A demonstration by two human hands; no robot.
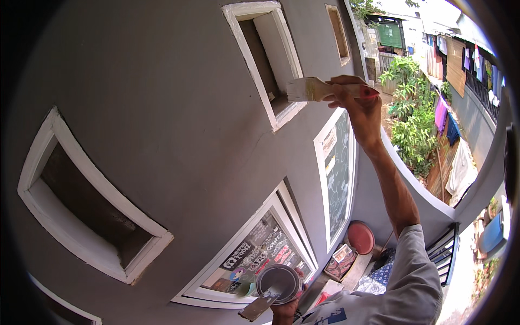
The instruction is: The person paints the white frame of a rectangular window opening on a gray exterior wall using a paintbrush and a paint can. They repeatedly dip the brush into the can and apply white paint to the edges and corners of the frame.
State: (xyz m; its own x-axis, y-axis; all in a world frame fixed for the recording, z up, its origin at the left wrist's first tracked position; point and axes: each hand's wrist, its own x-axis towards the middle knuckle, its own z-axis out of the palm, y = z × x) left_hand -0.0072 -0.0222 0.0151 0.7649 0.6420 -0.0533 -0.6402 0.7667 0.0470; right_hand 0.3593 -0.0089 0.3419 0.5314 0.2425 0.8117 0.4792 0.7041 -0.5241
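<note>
My right hand (351,97) is raised and grips the handle of a flat paintbrush (315,89), whose handle has a red end. Its white-coated bristles are at the lower right corner of a white-framed wall opening (264,65); whether they touch the frame cannot be told. Lower down, my left hand (286,310) holds a round paint can (278,280) by its side. A flat strip (258,307), smeared with white, lies across the can's rim and sticks out past it. How much paint is inside is not visible.
The grey wall (183,122) bears another white-framed opening (97,203) at left. A stickered window (256,252) stands ajar below, near the can. A patterned glass pane (339,174), a red round lid (360,237) and a black railing (445,252) are to the right.
</note>
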